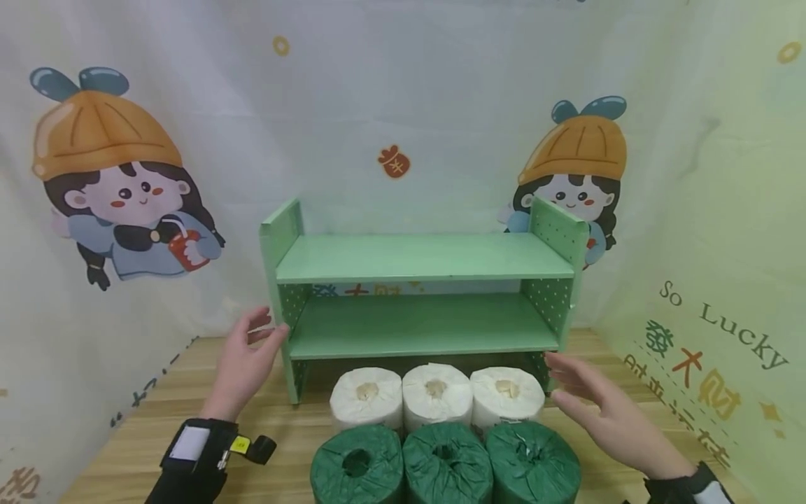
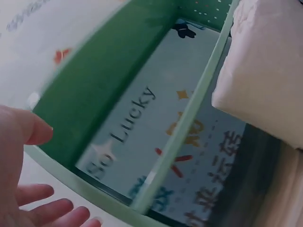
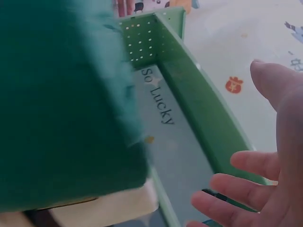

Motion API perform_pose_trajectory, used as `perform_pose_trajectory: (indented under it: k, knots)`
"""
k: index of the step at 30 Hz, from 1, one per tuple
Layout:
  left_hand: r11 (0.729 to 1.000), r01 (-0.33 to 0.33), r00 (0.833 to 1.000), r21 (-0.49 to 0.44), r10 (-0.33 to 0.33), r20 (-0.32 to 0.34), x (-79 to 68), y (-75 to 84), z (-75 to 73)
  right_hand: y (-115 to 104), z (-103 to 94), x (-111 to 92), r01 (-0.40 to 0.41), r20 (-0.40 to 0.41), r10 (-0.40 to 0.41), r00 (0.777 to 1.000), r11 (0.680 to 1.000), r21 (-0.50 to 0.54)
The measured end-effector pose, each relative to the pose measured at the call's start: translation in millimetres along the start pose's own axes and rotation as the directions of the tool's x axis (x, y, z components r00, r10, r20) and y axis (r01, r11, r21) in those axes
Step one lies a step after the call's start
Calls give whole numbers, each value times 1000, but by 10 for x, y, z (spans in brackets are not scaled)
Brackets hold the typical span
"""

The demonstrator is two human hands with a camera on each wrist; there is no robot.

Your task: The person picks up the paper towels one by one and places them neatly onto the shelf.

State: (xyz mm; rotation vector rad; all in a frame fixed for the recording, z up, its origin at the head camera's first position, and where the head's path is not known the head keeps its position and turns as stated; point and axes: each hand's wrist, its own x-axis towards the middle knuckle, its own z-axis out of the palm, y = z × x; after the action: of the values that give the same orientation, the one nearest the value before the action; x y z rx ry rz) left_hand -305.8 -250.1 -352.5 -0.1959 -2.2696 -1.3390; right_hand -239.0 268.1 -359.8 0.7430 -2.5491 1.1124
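Observation:
My left hand (image 1: 247,360) is raised beside the left side panel of a green two-tier shelf (image 1: 425,256), its fingers loosely bent and holding nothing. On the other side, my right hand (image 1: 604,413) hovers by the shelf's right front leg, fingers spread a little, also with nothing in it. Between the hands, three white-wrapped paper rolls (image 1: 437,400) stand in a row before the shelf. Nearer to me is a row of three green-wrapped rolls (image 1: 447,463). In the right wrist view a green roll (image 3: 66,109) looms large at the left, with the right fingers apart from it.
The shelf stands on a wood-grain table (image 1: 277,448), both its boards bare. Behind it and along the sides hangs a pale printed cloth (image 1: 409,105) with cartoon figures and lettering. Each wrist wears a black strap (image 1: 195,455).

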Motion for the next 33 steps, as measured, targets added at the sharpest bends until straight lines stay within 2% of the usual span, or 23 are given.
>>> perform_pose_trajectory:
  k: [3,7,15,19,21,24,26,28,30,33]
  knots:
    - [998,48,996,-51,-45,74,52,-162,52,75,30,-125,-26,7,26,1000,998,50]
    - [996,66,992,-56,-59,115,83,-328,128,129,68,-244,-50,25,48,999,992,118]
    - [998,41,996,-43,-37,82,54,-478,264,167,100,-378,-116,96,97,991,970,214]
    - [998,48,997,-50,-45,65,33,-509,327,230,146,-472,-88,166,37,985,945,316]
    - [997,59,997,-52,-56,58,27,-531,355,274,179,-518,-34,188,-35,982,935,353]
    - [996,81,996,-45,-79,44,26,-564,391,334,233,-573,-49,238,-59,969,904,424]
    - [995,92,995,-43,-91,34,28,-577,411,385,282,-597,-3,231,-107,967,903,430]
    - [995,92,996,-45,-91,26,31,-580,427,431,339,-610,12,224,-121,967,900,436]
    - [994,89,996,-58,-87,25,36,-585,443,502,398,-607,98,194,-198,961,897,431]
    - [994,87,996,-71,-86,25,37,-589,460,654,470,-626,72,228,-217,949,855,514]
